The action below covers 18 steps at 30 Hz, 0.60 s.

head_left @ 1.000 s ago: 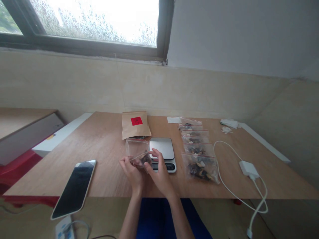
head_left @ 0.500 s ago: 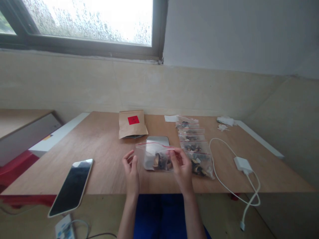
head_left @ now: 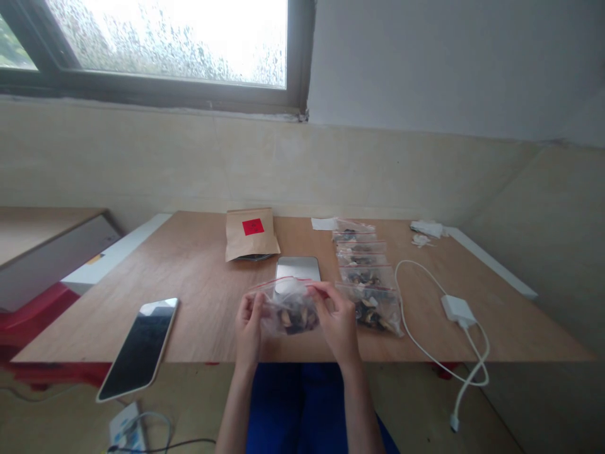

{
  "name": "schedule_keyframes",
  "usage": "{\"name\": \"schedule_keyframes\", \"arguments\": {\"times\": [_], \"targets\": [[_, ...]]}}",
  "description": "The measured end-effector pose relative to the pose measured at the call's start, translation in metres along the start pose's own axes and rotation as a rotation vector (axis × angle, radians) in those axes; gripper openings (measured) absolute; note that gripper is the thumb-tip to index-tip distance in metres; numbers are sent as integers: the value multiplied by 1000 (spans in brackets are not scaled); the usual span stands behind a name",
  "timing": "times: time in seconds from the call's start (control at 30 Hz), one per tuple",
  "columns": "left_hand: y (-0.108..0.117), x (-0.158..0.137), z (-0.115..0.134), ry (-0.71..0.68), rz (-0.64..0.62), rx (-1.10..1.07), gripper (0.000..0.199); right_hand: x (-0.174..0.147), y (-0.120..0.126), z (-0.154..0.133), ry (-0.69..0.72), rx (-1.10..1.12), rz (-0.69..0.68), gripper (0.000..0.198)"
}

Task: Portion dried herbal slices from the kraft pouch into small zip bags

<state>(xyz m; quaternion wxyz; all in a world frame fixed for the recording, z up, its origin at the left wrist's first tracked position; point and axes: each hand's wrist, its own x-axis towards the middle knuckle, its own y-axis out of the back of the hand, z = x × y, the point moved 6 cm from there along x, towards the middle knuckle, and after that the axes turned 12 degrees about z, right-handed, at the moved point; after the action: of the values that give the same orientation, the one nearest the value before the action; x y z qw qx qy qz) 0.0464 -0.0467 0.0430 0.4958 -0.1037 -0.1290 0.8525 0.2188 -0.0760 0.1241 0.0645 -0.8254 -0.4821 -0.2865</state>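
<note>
Blue trousers (head_left: 297, 410) show at six o'clock, under the near edge of the tabletop (head_left: 208, 284). Down at eight o'clock sits a white power strip (head_left: 127, 425).

The left hand (head_left: 248, 321) pinches the left edge of a clear bag (head_left: 289, 306), with its fingers curled in. The right hand (head_left: 338, 318) grips the same bag near its top right corner, between thumb and fingers. So the bag hangs between the two hands — at three o'clock from the left one and nine o'clock from the right one. Dark and brown dried bits sit low in it, and a red line runs along its top.

Near nine o'clock from the bag lies a flat black screen (head_left: 139, 350), one end poking past the near edge. At three o'clock begins a row of filled clear bags (head_left: 375, 309) that runs back toward one o'clock. Past it, also at three, is a white plug box (head_left: 457, 309) with a looped cord.

At twelve o'clock, just behind the held bag, is a silver scale (head_left: 297, 266) — its near part is hidden. Farther back, at eleven, stands a brown paper pouch (head_left: 253, 246) with a red label. A wall (head_left: 265, 157) and a window (head_left: 174, 44) come last.
</note>
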Motion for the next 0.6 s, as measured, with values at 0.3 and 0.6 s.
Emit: {"name": "schedule_keyframes", "arguments": {"times": [0.3, 0.6], "targets": [[10, -1, 15, -78, 11, 26, 36, 1, 14, 38, -251, 108, 76, 25], [-20, -6, 21, -187, -175, 157, 28, -2, 4, 31, -179, 123, -99, 20]]}}
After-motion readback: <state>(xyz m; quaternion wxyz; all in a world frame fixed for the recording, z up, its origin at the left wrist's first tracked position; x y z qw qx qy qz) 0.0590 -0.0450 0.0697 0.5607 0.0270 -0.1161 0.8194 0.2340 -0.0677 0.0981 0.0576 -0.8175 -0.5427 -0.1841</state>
